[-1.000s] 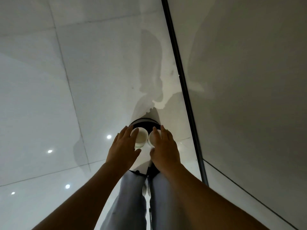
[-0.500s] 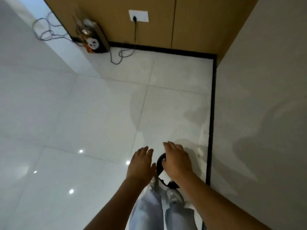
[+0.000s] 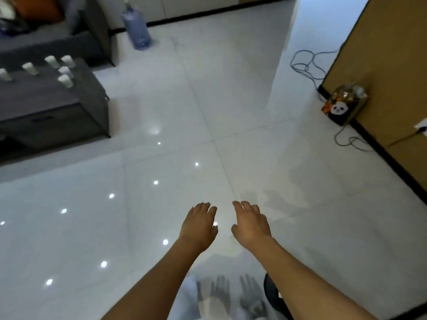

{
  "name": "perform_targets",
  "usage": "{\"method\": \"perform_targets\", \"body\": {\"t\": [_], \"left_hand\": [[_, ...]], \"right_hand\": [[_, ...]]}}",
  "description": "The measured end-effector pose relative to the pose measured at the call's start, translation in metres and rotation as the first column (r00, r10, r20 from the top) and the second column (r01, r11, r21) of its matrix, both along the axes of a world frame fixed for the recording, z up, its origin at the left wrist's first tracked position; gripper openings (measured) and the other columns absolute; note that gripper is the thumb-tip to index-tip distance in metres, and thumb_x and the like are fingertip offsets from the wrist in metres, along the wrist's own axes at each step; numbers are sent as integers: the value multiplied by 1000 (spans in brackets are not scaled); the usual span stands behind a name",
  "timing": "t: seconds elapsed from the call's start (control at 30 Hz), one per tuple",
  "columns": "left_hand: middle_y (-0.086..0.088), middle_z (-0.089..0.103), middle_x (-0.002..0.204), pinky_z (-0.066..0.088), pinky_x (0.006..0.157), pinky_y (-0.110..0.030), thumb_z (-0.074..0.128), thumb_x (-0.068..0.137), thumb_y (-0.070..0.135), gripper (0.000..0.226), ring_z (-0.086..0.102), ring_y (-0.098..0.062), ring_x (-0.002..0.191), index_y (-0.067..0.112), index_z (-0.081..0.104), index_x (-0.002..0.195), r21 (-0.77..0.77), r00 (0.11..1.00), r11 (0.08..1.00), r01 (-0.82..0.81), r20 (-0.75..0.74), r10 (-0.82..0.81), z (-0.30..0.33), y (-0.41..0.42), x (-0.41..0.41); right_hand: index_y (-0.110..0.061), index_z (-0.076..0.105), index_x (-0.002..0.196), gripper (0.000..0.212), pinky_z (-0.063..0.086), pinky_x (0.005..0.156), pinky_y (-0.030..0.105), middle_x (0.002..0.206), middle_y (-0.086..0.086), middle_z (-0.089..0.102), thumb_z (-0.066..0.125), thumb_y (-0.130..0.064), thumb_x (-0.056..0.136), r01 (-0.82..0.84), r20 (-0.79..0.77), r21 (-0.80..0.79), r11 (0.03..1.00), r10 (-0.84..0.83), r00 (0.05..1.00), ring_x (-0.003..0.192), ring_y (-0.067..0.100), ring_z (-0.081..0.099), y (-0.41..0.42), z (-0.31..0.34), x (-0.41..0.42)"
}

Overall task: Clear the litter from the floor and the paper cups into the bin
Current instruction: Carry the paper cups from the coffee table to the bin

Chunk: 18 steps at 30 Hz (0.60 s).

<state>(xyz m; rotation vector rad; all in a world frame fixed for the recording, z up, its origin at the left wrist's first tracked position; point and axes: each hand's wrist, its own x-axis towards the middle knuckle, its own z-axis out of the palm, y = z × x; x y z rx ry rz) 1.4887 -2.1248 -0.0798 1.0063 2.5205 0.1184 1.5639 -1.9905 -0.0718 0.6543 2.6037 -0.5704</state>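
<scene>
Paper cups [image 3: 65, 80], six white ones, stand upright on the dark grey worktop [image 3: 76, 98] at upper left of frame. They sit in a loose cluster: four toward the worktop's right side, two more further left, one of those at the frame's left edge. All apart from each other, none tipped.

Bin [image 3: 272, 294]: only a dark curved rim shows at bottom right-centre, partly hidden behind the right forearm; inside not visible.

Both hands empty, held out low in centre-bottom of frame, palms down over the white tiled floor [image 3: 231, 112]. Left hand [image 3: 199, 227]: fingers loosely spread, slightly bent, holding nothing. Right hand [image 3: 250, 224]: same, fingers relaxed & a bit fanned, thumb toward the left hand, holding nothing. Hands near each other w/ a gap between, well apart from cups.

Floor glossy, w/ bright light spots in lower left and blurred reflections of the hands at bottom centre.

Elsewhere: large blue water bottle [image 3: 136, 31] upright on floor at top, just right of a grey sofa [image 3: 57, 40]. At right, a box w/ a panda face [image 3: 344, 107] against a wood-coloured wall [image 3: 392, 65], grey cable [image 3: 307, 65] looped on the floor nearby.
</scene>
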Motion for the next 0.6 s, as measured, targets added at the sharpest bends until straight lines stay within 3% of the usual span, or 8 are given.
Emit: {"method": "perform_targets", "body": {"t": [0.27,0.6], "left_hand": [[-4,29,153,21,115,-31,46,96,34,54,25,-20,141,18,30,145,7,902,903,-430,35,430,19,-218,-125],[-4,31,152,22,115,-30,46,96,34,55,26,-20,141,17,30,146,3,722,723,-691,52,690,31,-419,-235]], "right_hand": [[-21,26,147,62,41,97,35,145,2,38,53,-23,91,-359,-32,23,933,360,933,128,25,39,-188,14,-181],[-20,28,147,61,41,96,36,144,3,39,52,-24,91,-637,-71,-2,771,635,769,127,26,39,-393,24,-338]]}}
